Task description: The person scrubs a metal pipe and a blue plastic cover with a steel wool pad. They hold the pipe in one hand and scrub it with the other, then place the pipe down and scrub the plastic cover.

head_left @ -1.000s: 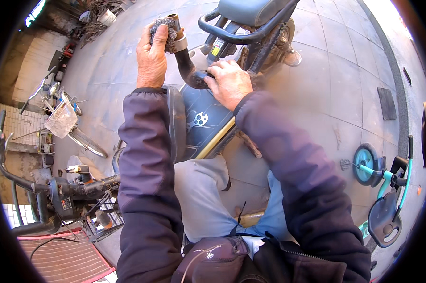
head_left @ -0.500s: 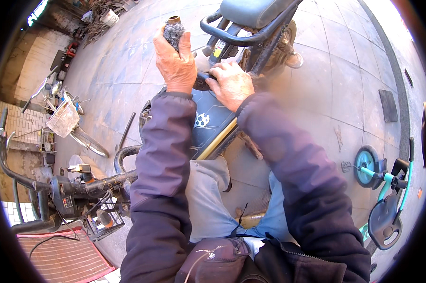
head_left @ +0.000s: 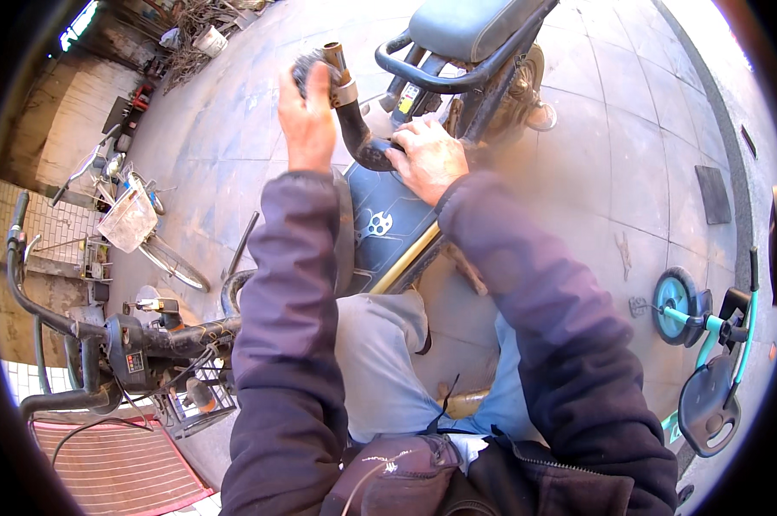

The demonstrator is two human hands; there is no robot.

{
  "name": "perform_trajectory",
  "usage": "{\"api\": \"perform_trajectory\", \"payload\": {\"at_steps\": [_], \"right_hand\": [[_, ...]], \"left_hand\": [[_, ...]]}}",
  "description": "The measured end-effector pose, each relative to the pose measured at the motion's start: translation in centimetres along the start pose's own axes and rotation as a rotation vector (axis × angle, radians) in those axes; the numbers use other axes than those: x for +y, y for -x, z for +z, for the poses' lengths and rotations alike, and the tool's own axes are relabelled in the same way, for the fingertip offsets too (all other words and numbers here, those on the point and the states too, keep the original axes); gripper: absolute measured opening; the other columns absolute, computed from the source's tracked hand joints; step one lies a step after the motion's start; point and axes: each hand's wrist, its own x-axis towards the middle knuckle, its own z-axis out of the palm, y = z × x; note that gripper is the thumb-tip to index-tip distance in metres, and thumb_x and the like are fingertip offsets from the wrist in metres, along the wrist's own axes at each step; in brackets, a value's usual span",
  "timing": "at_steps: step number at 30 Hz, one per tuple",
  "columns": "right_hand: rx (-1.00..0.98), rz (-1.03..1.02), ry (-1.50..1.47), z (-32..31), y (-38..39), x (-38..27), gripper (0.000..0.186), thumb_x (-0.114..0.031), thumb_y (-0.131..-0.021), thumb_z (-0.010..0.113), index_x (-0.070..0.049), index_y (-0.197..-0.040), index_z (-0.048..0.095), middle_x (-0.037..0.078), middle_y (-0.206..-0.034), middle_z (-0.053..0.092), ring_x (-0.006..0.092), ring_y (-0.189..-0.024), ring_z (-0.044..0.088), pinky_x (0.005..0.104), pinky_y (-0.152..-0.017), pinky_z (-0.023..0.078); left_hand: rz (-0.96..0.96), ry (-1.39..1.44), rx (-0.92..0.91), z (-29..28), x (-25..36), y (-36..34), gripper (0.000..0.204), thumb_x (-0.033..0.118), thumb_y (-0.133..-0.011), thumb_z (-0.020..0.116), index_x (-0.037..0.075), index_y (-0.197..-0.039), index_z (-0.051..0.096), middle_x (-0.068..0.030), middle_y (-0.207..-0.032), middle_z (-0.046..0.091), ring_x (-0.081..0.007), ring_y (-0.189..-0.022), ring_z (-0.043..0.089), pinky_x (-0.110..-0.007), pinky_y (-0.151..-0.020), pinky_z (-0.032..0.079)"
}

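My right hand [head_left: 431, 162] grips the lower bend of a black curved metal tube [head_left: 354, 127] over the scooter's dark footboard [head_left: 388, 245]. The tube rises to the upper left and ends in a bare brownish metal neck [head_left: 334, 57], with a pale collar [head_left: 344, 93] below it. Just left of that neck, my left hand [head_left: 308, 125] pinches a grey wad of steel wool [head_left: 304, 70] between thumb and fingers. Whether the wad still touches the neck is hard to tell. A flat silver multi-hole wrench [head_left: 375, 225] lies on the footboard beneath my wrists.
Ahead stands the scooter's padded seat [head_left: 464, 27] with its black rail and rear wheel. Detached black handlebars [head_left: 70, 331] sit at the lower left, near a bicycle with a basket [head_left: 123, 219]. A teal child's scooter [head_left: 706, 344] lies at the right.
My left hand has come off the tube's top toward the left with the steel wool, baring the neck and collar. My right hand keeps its grip on the tube.
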Motion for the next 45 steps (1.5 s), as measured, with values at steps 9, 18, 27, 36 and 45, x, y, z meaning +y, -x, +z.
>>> {"api": "perform_trajectory", "payload": {"at_steps": [9,18,27,36,45], "right_hand": [[0.005,0.003,-0.001,0.1,0.1,-0.5,0.021,-0.024,-0.086,0.066,-0.005,-0.094,0.07,0.01,-0.101,0.065,0.0308,-0.1,0.059,0.0403,-0.086,0.051],[0.011,-0.01,0.019,0.3,-0.1,-0.5,0.023,-0.025,-0.087,0.066,-0.004,-0.093,0.069,0.012,-0.1,0.065,0.0322,-0.099,0.058,0.041,-0.087,0.05],[-0.011,-0.002,0.0,0.2,0.1,-0.3,0.023,-0.026,-0.087,0.065,-0.005,-0.094,0.07,0.011,-0.102,0.065,0.0304,-0.101,0.058,0.0406,-0.088,0.05],[-0.009,0.002,0.024,0.4,0.0,-0.5,0.023,-0.025,-0.087,0.065,-0.004,-0.095,0.07,0.011,-0.102,0.065,0.0311,-0.101,0.057,0.0408,-0.088,0.05],[-0.011,-0.035,-0.036,0.2,0.2,0.5,0.022,-0.023,-0.087,0.065,-0.004,-0.097,0.07,0.011,-0.105,0.065,0.0311,-0.103,0.058,0.0412,-0.09,0.05]], "left_hand": [[0.135,-0.071,0.204,2.9,-0.2,1.0,0.036,0.023,-0.092,0.07,0.003,-0.118,0.056,-0.0079,-0.091,0.067,-0.017,-0.078,0.063,-0.031,-0.072,0.052],[-0.206,0.261,0.177,1.0,-1.4,-1.9,0.028,0.027,-0.097,0.064,0.0,-0.103,0.059,-0.0031,-0.086,0.065,-0.0103,-0.077,0.059,-0.027,-0.069,0.051],[0.225,-0.152,0.119,2.0,-0.3,1.3,0.04,0.024,-0.093,0.069,0.003,-0.123,0.054,-0.0069,-0.096,0.067,-0.0138,-0.085,0.063,-0.028,-0.078,0.052],[-0.14,0.287,0.214,1.9,-1.6,-1.2,0.028,0.026,-0.097,0.063,-0.001,-0.106,0.059,-0.0074,-0.092,0.066,-0.0137,-0.078,0.062,-0.03,-0.072,0.052],[0.063,0.016,-0.029,0.0,0.4,1.3,0.039,0.023,-0.095,0.066,0.001,-0.125,0.055,-0.0064,-0.104,0.066,-0.0124,-0.092,0.061,-0.027,-0.082,0.049]]}}
